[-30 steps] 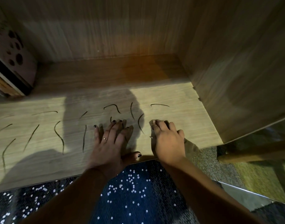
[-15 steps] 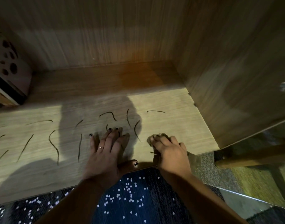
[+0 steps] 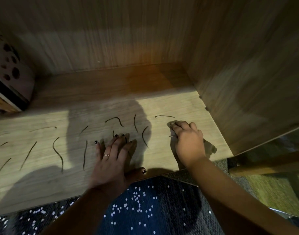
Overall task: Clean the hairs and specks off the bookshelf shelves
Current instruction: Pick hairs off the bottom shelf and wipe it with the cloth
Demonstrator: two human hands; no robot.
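While right hand (image 3: 189, 141) grips cloth (image 3: 210, 148), hair (image 3: 164, 116) beyond lies sideways; left hand (image 3: 111, 160) flat

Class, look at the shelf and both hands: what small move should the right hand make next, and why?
Probably push the cloth a little away from the body, over the curved hair lying just beyond the right hand. That hair is nearest the cloth, and the left hand lies flat on the shelf, bracing.

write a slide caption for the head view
Left hand flat on the shelf among hairs while right hand holds a cloth on it.
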